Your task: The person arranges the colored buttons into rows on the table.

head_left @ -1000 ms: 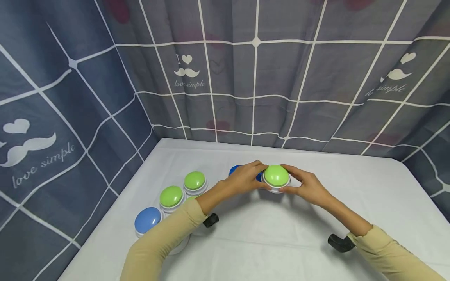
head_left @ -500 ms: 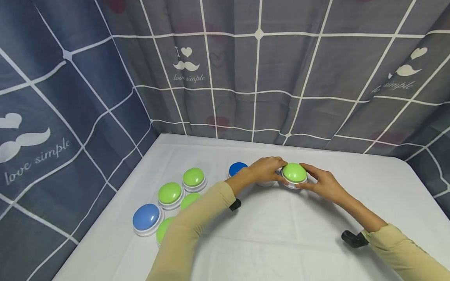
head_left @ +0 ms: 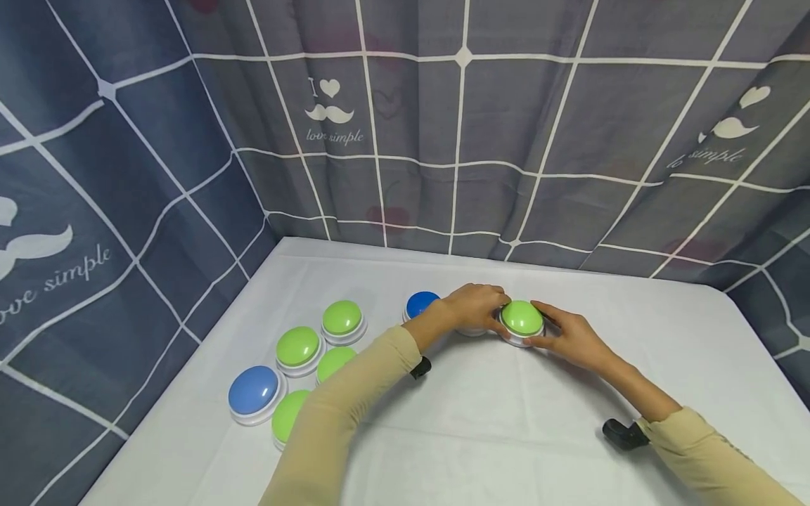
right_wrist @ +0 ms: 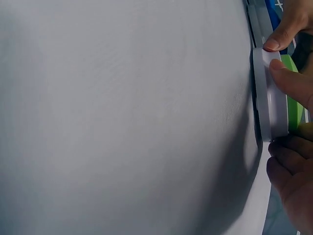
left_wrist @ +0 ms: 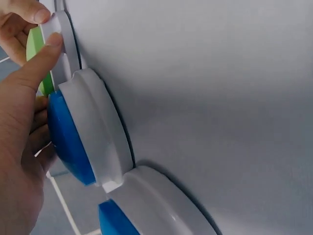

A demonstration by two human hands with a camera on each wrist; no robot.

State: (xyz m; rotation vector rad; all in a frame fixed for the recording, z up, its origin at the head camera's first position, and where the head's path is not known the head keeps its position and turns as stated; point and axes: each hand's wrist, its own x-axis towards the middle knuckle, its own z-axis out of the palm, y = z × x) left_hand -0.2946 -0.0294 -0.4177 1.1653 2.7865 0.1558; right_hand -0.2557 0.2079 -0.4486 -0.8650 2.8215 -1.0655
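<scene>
A green push button [head_left: 522, 318] with a white round base stands at the right end of a row. My left hand [head_left: 476, 307] holds its left side, and my right hand [head_left: 572, 340] grips it from the right. In the left wrist view the left thumb [left_wrist: 51, 45] presses the white base, close to the other hand's thumb. Beside it in the row, a blue button [left_wrist: 68, 139] lies under my left hand, mostly hidden in the head view. Another blue button [head_left: 420, 303] sits at the row's left end. In the right wrist view the green button's base [right_wrist: 271, 98] stands against the white cloth.
On the left, several green buttons [head_left: 298, 346] and a lighter blue button [head_left: 254, 391] cluster on the white table [head_left: 493, 436]. My left sleeve [head_left: 344, 400] covers part of them. A dark gridded curtain [head_left: 418, 126] closes off the back and sides.
The green button has moved right with both hands, uncovering more of the left-end blue button. It then settled beside the second blue one. The left forearm also shifted right, showing more of the left cluster.
</scene>
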